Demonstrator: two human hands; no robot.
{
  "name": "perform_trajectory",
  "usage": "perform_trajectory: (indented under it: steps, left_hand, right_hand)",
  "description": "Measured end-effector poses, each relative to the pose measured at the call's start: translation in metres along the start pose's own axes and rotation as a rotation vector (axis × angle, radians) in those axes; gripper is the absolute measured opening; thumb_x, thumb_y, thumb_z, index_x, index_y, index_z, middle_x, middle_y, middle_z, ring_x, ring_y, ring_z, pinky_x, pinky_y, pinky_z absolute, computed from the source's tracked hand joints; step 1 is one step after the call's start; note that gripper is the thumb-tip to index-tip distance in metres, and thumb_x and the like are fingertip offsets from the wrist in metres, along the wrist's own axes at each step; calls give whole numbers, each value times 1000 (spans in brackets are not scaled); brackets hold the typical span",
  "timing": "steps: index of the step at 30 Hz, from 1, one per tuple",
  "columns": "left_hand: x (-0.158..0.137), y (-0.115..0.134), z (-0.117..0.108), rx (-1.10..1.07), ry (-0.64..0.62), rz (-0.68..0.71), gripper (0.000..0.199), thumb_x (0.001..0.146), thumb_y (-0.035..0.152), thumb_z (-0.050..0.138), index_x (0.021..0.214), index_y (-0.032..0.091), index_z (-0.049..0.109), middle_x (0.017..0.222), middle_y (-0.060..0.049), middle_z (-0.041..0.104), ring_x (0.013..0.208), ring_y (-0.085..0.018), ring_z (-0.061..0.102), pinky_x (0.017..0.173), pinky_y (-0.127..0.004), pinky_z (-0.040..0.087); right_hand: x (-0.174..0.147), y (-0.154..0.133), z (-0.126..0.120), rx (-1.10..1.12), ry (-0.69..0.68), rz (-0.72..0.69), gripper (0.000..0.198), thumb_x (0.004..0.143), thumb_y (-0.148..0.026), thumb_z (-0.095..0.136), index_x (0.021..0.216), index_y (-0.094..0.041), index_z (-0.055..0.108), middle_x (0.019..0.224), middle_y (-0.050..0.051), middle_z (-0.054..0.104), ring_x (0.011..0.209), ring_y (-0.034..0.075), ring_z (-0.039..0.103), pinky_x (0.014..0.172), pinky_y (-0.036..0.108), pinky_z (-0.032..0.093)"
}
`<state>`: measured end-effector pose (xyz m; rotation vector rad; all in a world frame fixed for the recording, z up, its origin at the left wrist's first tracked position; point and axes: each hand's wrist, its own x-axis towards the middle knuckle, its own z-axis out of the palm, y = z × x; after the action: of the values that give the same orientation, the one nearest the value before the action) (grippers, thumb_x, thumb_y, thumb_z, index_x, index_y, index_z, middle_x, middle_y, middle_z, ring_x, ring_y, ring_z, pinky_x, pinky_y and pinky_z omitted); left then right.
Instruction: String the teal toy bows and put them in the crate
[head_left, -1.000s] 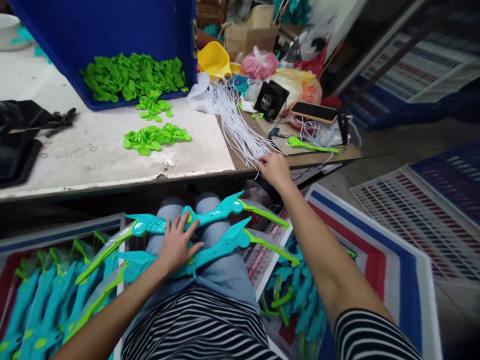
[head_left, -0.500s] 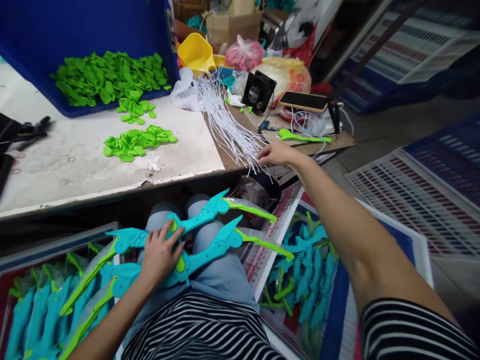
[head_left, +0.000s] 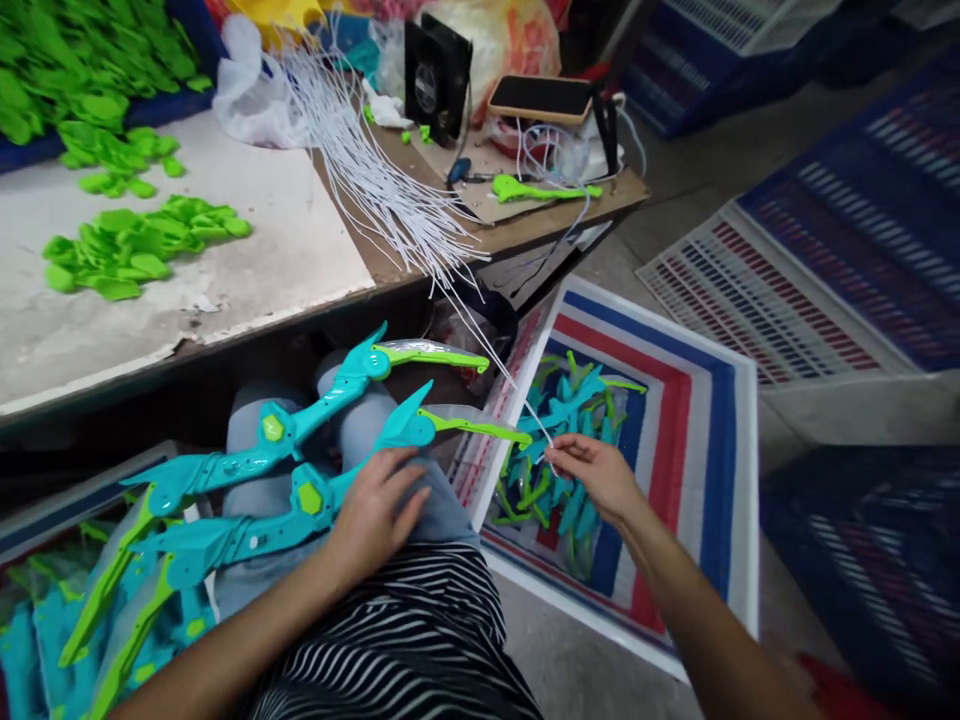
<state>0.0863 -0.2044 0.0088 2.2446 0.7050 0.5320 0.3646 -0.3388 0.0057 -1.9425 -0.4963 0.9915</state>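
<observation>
Between the table point(head_left: 277, 235) edge and the right hand point(head_left: 596, 480) hang thin white cords point(head_left: 501, 366), pinched at their lower end by thumb and fingers; they look light, soft and limp, and may easily tangle with the loose white bundle point(head_left: 397, 200), so a fingertip hold close to one end seems best. The left hand point(head_left: 375, 510) rests with fingers loosely spread on the nearer turquoise-and-green, bow-shaped plastic piece point(head_left: 289, 525) across the lap, which is probably light, stiff and rather slippery, better held at its thick middle than at its slender green tips.
</observation>
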Motion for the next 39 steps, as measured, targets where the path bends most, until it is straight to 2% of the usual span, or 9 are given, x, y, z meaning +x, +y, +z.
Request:
perform_trajectory:
  steps: [3, 6, 10, 16, 21, 25, 30, 34, 39]
  left_hand:
    - [20, 8, 46, -253, -300, -201, 21, 86, 23, 53, 93, 15, 71, 97, -9, 71, 91, -19, 65, 84, -31, 52]
    - [40, 4, 86, -342, -446, -437, 22, 82, 22, 53, 89, 13, 73, 86, -7, 73, 80, -19, 66, 76, -29, 51]
    - [57, 1, 115, -424, -442, -587, 23, 79, 22, 55, 87, 11, 73, 82, -6, 72, 77, -18, 64, 73, -27, 49]
    - [67, 5, 131, -580, -429, -685, 16, 78, 17, 56, 78, 11, 71, 71, -2, 68, 68, -14, 59, 66, -23, 47]
    - [74, 9, 138, -675, -452, -735, 27, 81, 8, 49, 100, 8, 69, 72, -4, 68, 60, -10, 59, 62, -21, 47]
    - [79, 10, 142, -818, -465, -789, 31, 82, 5, 48, 107, 9, 66, 67, -2, 66, 56, -7, 57, 56, -17, 43]
    - [84, 7, 150, -1014, -551, -837, 20, 84, 10, 51, 94, 12, 69, 72, -2, 68, 57, -6, 58, 56, -16, 42]
    - [89, 8, 157, -1157, -587, -831, 16, 81, 25, 64, 82, 10, 69, 69, -4, 68, 61, -9, 60, 63, -20, 46]
    - [96, 23, 154, -941, -573, -817, 15, 86, 20, 55, 78, 10, 63, 66, -3, 66, 56, -8, 57, 60, -21, 45]
  right_hand:
    - [-10, 25, 14, 55, 200, -94, 40, 56, -55, 77, 66, -20, 63, 57, -1, 60, 51, 12, 52, 50, 26, 41]
    - [-10, 42, 25, 59, 314, -165, 38, 60, -55, 74, 69, -20, 63, 61, 1, 63, 55, 14, 55, 55, 28, 45]
    - [-6, 56, 31, -57, 413, -243, 36, 66, -54, 69, 73, -18, 66, 63, 2, 65, 54, 14, 55, 55, 29, 45]
    - [-4, 60, 32, -322, 441, -432, 27, 80, -46, 60, 76, -19, 66, 62, 1, 66, 50, 13, 53, 52, 27, 44]
    - [-2, 56, 34, -538, 465, -738, 15, 87, -29, 54, 78, -21, 64, 74, 4, 69, 64, 16, 62, 61, 29, 49]
    - [0, 55, 34, -623, 443, -834, 12, 88, -23, 53, 81, -21, 63, 78, 5, 70, 75, 19, 66, 68, 32, 52]
    - [-1, 58, 34, -569, 329, -765, 16, 90, -27, 52, 80, -22, 64, 78, 5, 70, 74, 19, 66, 68, 32, 52]
    - [1, 64, 30, -391, 294, -549, 19, 86, -38, 55, 81, -22, 66, 78, 4, 70, 69, 18, 64, 65, 32, 52]
    - [16, 66, 30, -46, 290, -278, 29, 75, -49, 62, 79, -21, 61, 72, 3, 67, 63, 17, 60, 59, 30, 49]
